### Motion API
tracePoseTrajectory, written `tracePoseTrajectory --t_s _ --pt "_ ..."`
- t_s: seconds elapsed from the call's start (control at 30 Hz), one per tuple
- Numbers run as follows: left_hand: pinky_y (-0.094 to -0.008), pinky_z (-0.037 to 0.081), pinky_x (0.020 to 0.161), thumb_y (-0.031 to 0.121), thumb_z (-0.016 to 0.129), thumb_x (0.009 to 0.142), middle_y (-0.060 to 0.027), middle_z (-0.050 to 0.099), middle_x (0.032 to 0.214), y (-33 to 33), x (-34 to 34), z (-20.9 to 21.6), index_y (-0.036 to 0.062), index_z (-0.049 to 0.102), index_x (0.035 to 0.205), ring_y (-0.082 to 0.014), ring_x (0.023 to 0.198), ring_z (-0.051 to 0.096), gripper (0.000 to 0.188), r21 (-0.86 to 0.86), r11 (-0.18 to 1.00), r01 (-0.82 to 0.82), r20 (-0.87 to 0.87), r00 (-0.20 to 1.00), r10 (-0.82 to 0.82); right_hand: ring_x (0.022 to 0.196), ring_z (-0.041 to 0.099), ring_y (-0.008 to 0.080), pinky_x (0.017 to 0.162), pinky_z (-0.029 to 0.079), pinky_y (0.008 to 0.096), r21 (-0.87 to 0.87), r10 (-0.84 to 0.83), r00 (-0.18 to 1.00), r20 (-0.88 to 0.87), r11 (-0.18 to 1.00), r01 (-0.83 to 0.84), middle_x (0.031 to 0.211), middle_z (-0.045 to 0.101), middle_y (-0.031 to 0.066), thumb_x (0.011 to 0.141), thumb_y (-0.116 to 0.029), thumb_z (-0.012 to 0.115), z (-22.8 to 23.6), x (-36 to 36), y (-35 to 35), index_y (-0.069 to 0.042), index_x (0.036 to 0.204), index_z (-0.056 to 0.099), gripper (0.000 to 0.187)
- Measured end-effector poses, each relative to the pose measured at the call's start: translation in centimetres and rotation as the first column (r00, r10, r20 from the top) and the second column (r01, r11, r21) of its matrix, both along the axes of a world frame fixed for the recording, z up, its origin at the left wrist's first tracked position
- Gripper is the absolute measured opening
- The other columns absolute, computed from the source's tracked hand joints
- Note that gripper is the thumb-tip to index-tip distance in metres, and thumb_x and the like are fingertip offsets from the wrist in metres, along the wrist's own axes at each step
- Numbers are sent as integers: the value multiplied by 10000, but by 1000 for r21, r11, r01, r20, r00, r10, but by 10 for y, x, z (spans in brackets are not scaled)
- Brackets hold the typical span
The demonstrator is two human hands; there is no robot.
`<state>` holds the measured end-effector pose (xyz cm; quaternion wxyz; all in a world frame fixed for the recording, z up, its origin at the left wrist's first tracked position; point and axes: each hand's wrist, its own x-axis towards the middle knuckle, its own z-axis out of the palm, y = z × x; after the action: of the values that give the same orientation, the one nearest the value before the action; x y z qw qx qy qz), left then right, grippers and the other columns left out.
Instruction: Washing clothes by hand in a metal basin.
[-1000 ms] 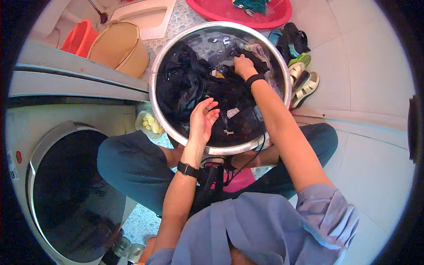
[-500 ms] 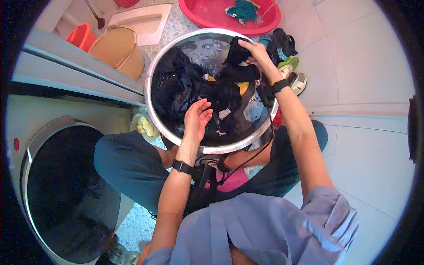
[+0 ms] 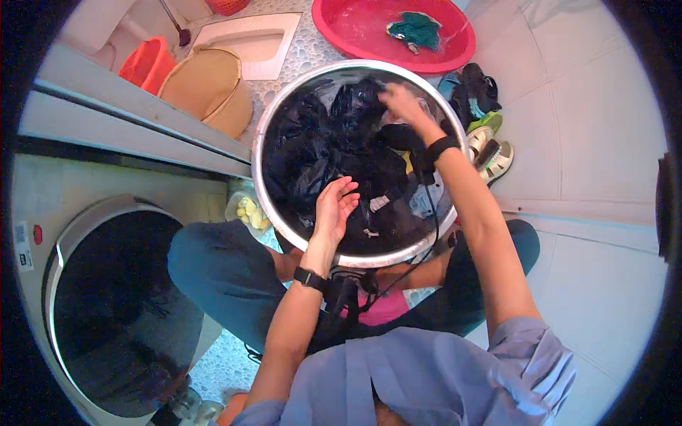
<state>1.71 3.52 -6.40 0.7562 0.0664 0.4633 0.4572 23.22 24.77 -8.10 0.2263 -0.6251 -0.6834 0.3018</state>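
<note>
A large round metal basin between my knees holds water and a mass of soaked dark clothes. Over its near part hovers my left hand, open and slightly curled, with nothing in it. My right hand is inside the far right of the basin, beside dark wet cloth. Motion smears its fingers, so any grip on the cloth cannot be made out. Light blue cloth and a bit of yellow cloth show along the right side among the dark pieces.
Beyond the basin stands a red tub with a green cloth in it. Shoes line the right wall. A front-loading washer stands at left; a covered tan bucket and an orange bucket sit farther back.
My right hand has lowered with the black garment it was lifting, and that garment has sunk among the others. My left hand stays open over the near side. The view has shifted slightly.
</note>
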Motion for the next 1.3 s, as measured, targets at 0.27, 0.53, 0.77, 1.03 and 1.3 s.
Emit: tracePoseTrajectory --t_s 0.27,0.53,0.77,1.03,1.3 --pt "-277 484 667 191 530 861 -82 607 927 4 -22 -8 30 545 1042 -166 738 592 243 -65 996 -57 -55 997 53 1288 283 338 901 314 655 -25 167 813 558 983 -185 1411 285 122 816 -175 494 -93 -83 -30 -256 1304 410 502" --pt "-275 484 664 203 528 864 -78 615 895 -3 -16 0 47 557 1025 -161 717 593 227 -101 994 -47 -56 998 41 1184 432 311 904 403 520 -194 152 692 706 981 -17 1267 467 145 782 -146 514 -110 -89 -9 -99 1207 505 428" --pt "-288 493 715 216 521 872 -92 608 968 1 -10 -11 47 530 1084 -176 794 597 271 14 999 -52 11 999 52 796 603 326 720 468 391 229 -7 996 87 973 -13 816 612 198 756 -222 637 -66 -32 -37 -11 944 597 285" --pt "-455 358 978 492 352 919 -93 501 1211 31 1 -4 89 454 1209 -258 1134 458 507 90 993 -71 330 943 37 584 562 186 566 441 332 1 108 846 -522 992 -126 670 585 150 792 -307 615 53 -92 -160 6 828 609 316" --pt "-319 468 754 636 447 811 -81 572 1039 10 1 -13 96 473 1261 -191 866 548 703 126 990 60 511 852 -117 597 586 330 558 448 397 166 77 981 -179 985 -47 647 589 188 779 -392 600 82 -125 -244 -22 756 642 373"
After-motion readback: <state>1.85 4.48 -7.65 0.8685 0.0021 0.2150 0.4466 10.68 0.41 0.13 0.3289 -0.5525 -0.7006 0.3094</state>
